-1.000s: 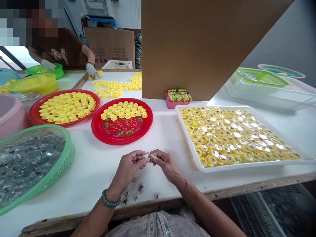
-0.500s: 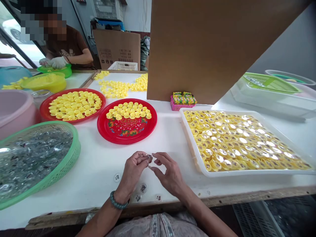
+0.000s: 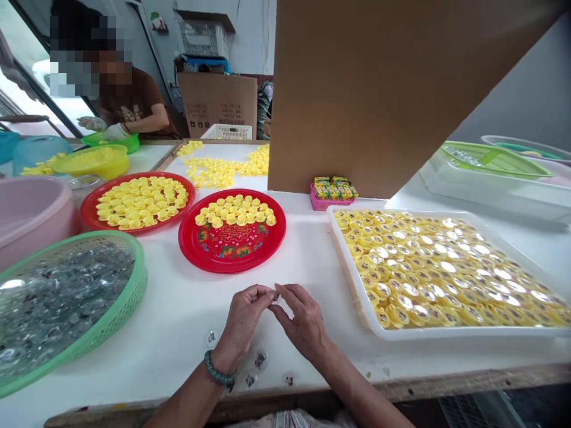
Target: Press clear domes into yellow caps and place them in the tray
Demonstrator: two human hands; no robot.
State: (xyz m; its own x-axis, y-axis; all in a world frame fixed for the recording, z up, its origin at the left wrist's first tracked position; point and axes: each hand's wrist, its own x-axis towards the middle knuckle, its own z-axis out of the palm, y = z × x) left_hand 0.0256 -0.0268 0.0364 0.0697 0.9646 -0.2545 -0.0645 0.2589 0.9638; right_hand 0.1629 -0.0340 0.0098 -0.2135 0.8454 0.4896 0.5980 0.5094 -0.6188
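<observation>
In front of me, my left hand [image 3: 245, 312] pinches a small clear plastic disc [image 3: 276, 298] with a dark printed picture. My right hand [image 3: 301, 318] has its thumb and forefinger closed on the disc's other side; fingers partly cover it. Below the hands, several clear discs [image 3: 261, 359] with little dark figures lie on the white table [image 3: 178, 345]. A red plate [image 3: 203, 252] beyond the hands bears yellow plastic caps [image 3: 241, 209]. To the right, a white tray [image 3: 357, 291] is filled with yellow pieces topped by shiny clear discs.
A green basket [image 3: 129, 297] of clear discs stands at left, beside a pink basin [image 3: 35, 208]. Behind are another red plate [image 3: 87, 211] and a yellow bowl [image 3: 118, 166]. A cardboard panel [image 3: 357, 101] rises behind a pink basket [image 3: 328, 203]. A gloved co-worker [image 3: 138, 107] sits back left.
My right thumb and forefinger have come in from apart to meet the disc in my left hand. The whole view has tipped upward slightly, so the table sits lower in it.
</observation>
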